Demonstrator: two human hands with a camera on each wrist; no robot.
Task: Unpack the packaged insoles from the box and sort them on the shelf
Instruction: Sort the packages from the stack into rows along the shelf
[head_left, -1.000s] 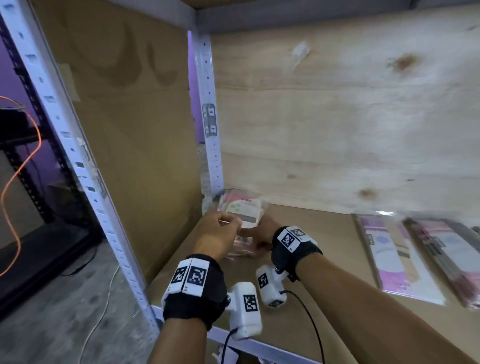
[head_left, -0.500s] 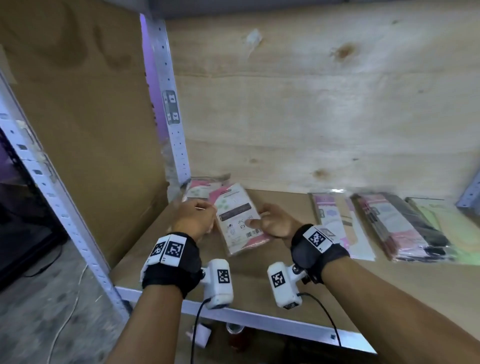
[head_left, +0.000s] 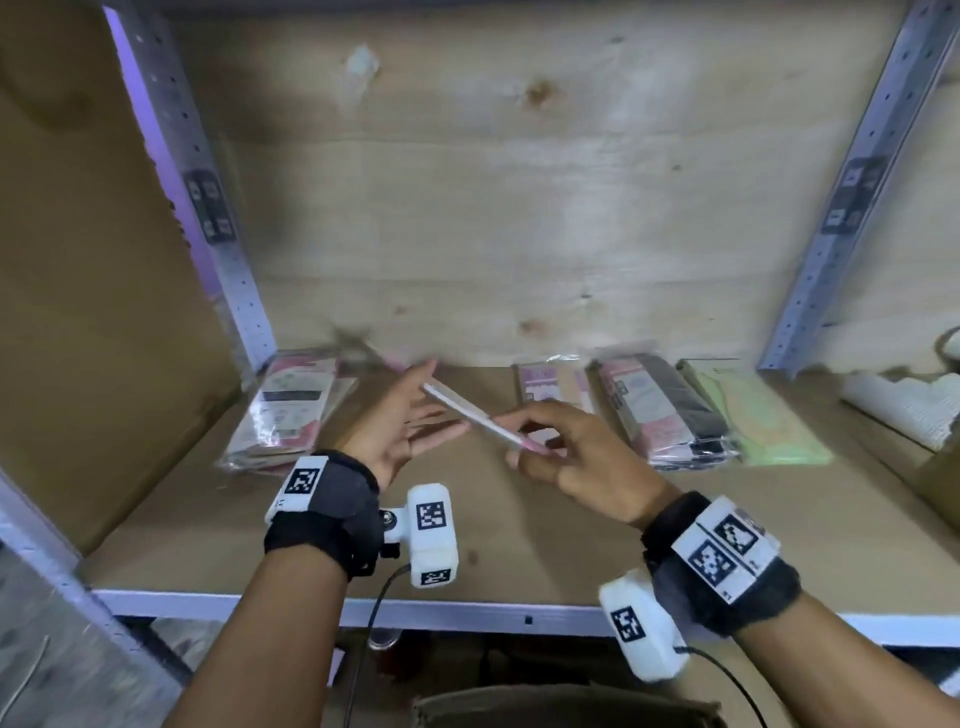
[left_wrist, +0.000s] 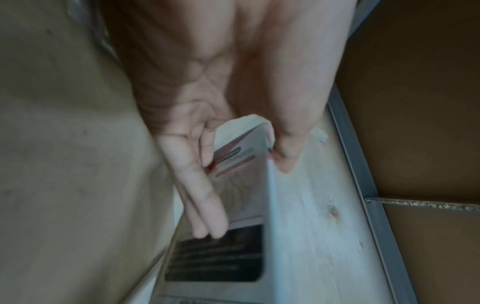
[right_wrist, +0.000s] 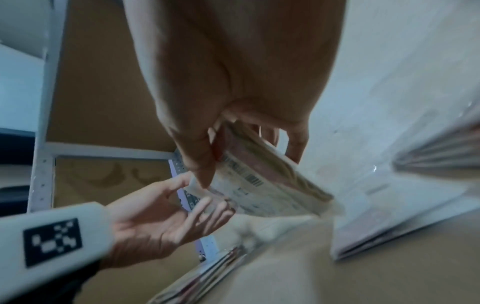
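Observation:
A packaged insole (head_left: 467, 410) is held on edge above the shelf board (head_left: 519, 525), between the two hands. My right hand (head_left: 530, 447) pinches its near end between thumb and fingers; the right wrist view shows the barcode side of the package (right_wrist: 259, 183). My left hand (head_left: 421, 415) is open, its straight fingers (left_wrist: 205, 197) lying along the package (left_wrist: 233, 236). A pile of matching pink-and-white packages (head_left: 291, 410) lies at the shelf's left end.
Other sorted piles lie to the right: a pink-and-tan one (head_left: 550, 384), a pink-and-black one (head_left: 660, 410) and a pale green one (head_left: 753, 410). A white roll (head_left: 898, 410) sits beyond the right upright. A cardboard box edge (head_left: 566, 706) shows below the shelf.
The package has come up off the left pile, turned on edge and moved right toward mid-shelf. My left hand has uncurled from it. The head view has swung right.

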